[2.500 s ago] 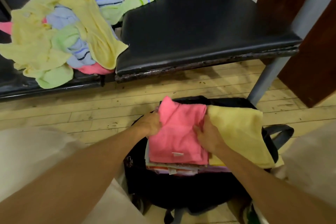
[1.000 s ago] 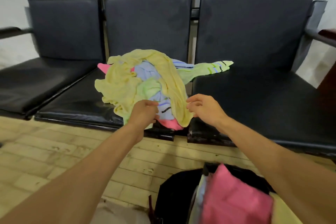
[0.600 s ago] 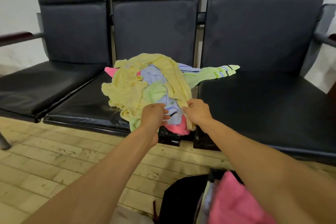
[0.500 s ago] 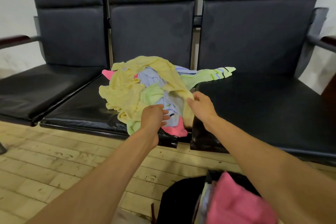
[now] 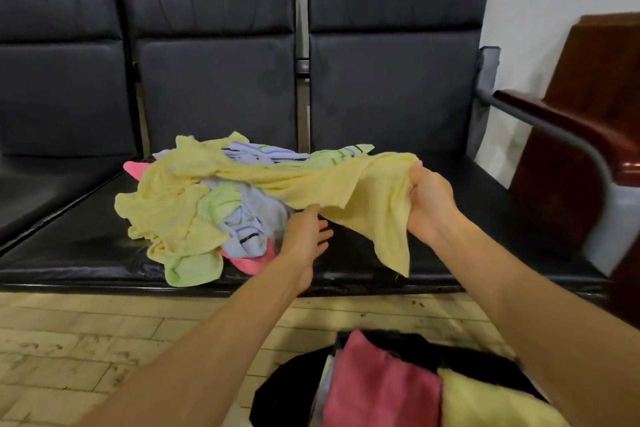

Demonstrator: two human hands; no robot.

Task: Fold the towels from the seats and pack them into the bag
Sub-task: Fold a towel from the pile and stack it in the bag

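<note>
The right hand [image 5: 429, 199] grips the yellow towel [image 5: 349, 191]; the left hand [image 5: 306, 236] seems open beneath it. Pulling could drag the pile [image 5: 214, 211] off the seat [image 5: 79, 239].

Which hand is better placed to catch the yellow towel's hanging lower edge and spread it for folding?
Left. The left hand is open just under the yellow towel. The right hand already grips its raised end.

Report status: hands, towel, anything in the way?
Right hand grips yellow towel, lifting it. Left hand open under it. Towel's far end on the pile.
</note>
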